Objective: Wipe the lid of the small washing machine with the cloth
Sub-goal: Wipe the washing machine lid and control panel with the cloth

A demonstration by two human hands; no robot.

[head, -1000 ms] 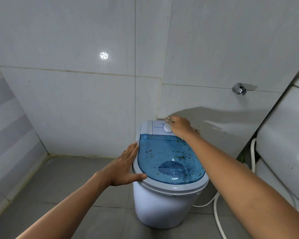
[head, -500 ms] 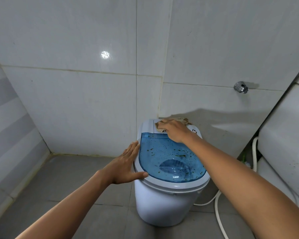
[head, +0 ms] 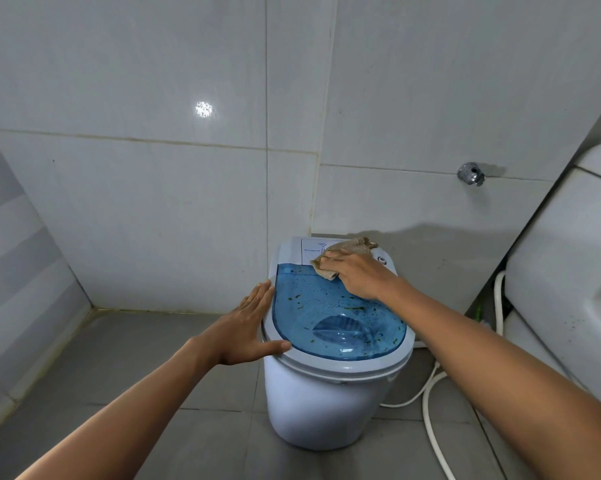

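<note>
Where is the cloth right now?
The cloth is at the back of the washing machine's blue lid, under the right hand, which presses it down by the white control panel.

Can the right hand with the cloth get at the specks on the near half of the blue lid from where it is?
Probably yes. The right hand presses the cloth at the blue lid's far edge; nothing lies between. The left hand rests only on the rim.

One small washing machine [head: 326, 403], one blue lid [head: 337, 320], one cloth [head: 347, 252], two hands, one white hose [head: 430, 427], one wall tap [head: 470, 174]
</note>
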